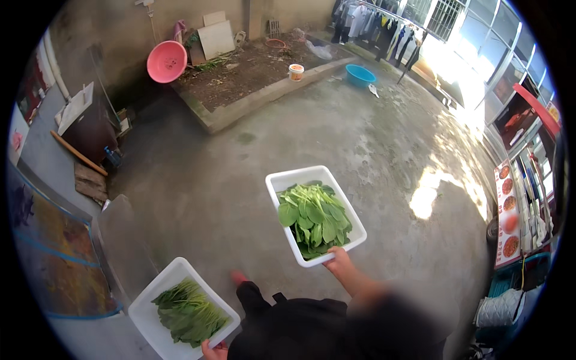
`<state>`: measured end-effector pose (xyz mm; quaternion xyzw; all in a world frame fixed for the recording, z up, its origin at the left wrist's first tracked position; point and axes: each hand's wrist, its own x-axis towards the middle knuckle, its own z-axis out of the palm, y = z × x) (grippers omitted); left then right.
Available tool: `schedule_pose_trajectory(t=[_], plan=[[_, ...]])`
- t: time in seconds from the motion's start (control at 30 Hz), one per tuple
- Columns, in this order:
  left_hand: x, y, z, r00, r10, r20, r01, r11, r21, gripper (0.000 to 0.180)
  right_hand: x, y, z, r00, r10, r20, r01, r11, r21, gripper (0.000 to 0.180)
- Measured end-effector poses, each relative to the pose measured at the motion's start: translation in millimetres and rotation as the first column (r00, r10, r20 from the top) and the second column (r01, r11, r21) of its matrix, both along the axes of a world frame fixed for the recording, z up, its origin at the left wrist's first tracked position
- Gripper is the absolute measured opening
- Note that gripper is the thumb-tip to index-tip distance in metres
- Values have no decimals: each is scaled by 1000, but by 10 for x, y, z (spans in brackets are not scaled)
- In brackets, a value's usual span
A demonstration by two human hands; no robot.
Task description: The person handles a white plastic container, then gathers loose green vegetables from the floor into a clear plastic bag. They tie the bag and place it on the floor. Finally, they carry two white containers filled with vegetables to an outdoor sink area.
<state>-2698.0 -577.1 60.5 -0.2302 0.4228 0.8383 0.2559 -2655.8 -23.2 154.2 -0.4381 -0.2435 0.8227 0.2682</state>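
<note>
My right hand (339, 263) grips the near rim of a white rectangular plastic tray (278, 182), held out ahead of my body. Broad green leafy vegetables (315, 219) with pale stalks lie in that tray. Lower on the left, my left hand (214, 350) is closed on the rim of a second white tray (144, 308). Darker, thinner-stemmed leafy greens (189, 312) are heaped in its middle. Both trays are apart from each other, above the concrete ground. Only part of the left hand shows at the lower edge.
A concrete curb (225, 119) bounds a soil bed ahead. On or by it are a pink basin (167, 62), a white bucket (296, 72) and a blue basin (360, 75). Clothes hang on a rack (384, 18) at far right. A dark cabinet (90, 129) stands left; a picture board (508, 213) right.
</note>
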Motion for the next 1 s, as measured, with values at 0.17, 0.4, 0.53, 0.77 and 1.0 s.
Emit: schedule_pose_trajectory(t=[0.17,0.4,0.53,0.77,1.0], plan=[[-2034,357,-572,998,-59,-10,55,971,-233,33,-1122,517,-990,971,119,206,-191,906,379,48],[-4575,1227,325,881,177,438,-306,920,245,18,-2841,231,-633,985,-36,168,-10,964,265,31],[-5566,1526,19,889,198,413,-313,921,231,20,-3776,960,-1389,974,-7,225,-111,857,504,27],[-6907,2036,-80,838,218,500,-288,956,65,23,-5343,1613,-1462,959,-22,282,-87,927,366,38],[-8748,3031,-217,889,83,451,-109,994,32,30,-6693,2036,-828,964,-55,260,-38,941,337,32]])
